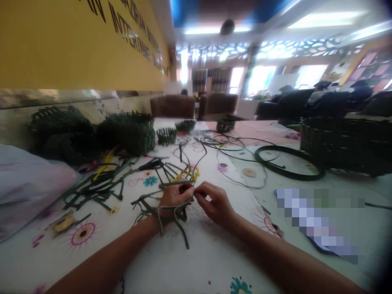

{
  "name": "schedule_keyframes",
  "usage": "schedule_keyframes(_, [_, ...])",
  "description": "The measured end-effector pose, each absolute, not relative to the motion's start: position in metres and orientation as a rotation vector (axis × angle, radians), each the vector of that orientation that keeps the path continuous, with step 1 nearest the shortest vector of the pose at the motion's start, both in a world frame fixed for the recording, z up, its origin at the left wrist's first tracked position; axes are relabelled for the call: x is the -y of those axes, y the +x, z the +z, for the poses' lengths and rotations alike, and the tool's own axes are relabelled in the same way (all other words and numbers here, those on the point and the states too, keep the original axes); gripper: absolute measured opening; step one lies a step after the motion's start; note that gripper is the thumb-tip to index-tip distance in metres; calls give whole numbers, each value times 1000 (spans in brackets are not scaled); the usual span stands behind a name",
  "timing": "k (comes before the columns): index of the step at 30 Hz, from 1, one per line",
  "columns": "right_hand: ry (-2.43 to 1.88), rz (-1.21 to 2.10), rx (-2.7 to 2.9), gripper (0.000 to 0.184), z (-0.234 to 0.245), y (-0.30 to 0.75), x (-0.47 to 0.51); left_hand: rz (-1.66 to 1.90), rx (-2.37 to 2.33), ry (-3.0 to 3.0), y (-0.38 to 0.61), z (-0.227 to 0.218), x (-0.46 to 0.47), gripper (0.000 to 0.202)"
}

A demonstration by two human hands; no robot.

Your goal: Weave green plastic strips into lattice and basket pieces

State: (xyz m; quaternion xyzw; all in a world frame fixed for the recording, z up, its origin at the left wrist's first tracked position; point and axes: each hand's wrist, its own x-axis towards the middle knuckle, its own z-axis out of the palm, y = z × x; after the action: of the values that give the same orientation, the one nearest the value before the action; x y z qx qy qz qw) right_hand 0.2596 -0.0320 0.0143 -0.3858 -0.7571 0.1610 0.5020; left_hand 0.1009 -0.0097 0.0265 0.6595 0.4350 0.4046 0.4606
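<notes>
In the middle of the view, my left hand (176, 197) is closed on a small weaving of green and yellow strips (187, 176). Loose green ends of it hang over my wrist and down toward the table. My right hand (216, 201) is in a pinch just to the right, its fingertips meeting those of my left hand at the edge of the weaving. Whatever lies between the right fingertips is too small to make out. Left of my hands, more cut green strips (104, 183) lie in a tangle, with a yellow strip (106, 162) among them.
Dark green woven baskets (131, 132) stand at the back left, and a large one (346, 143) at the right. A coiled green band (289, 177), thin loose cords (220, 141) and a tape roll (63, 223) lie on the flowered tablecloth (211, 253). Several people sit far right.
</notes>
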Motion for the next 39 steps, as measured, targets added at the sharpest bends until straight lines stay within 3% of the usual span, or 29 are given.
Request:
schedule_keyframes(3, [-1023,1128,1438,11,15,257,32,1086,-1087,2008,97,26,11,17])
schedule_keyframes(6, [-892,1804,1037,19,17,260,29,1109,-1006,2231,94,29,13,14])
schedule_keyframes(9, [-780,2124,897,28,18,265,25,1136,-898,2340,93,31,13,10])
schedule_keyframes(13, [-814,1849,1113,23,17,264,27,1151,-862,2351,91,31,9,9])
schedule_keyframes(19, [-851,552,1827,9,12,261,34,1111,-1008,2158,86,37,9,18])
schedule_keyframes(21, [-775,221,1963,14,10,264,34,1101,-986,2083,85,38,9,20])
schedule_keyframes(24, [-719,-5,2080,25,9,268,31,1064,-922,1877,86,37,10,20])
schedule_keyframes(33, [-736,-321,2132,17,18,270,32,1007,-846,1608,93,34,14,21])
schedule_keyframes(36, [-758,-94,2068,20,18,269,34,1022,-866,1664,94,32,14,20])
schedule_keyframes(39, [-849,517,1858,17,15,263,37,1071,-886,1794,94,30,12,18])
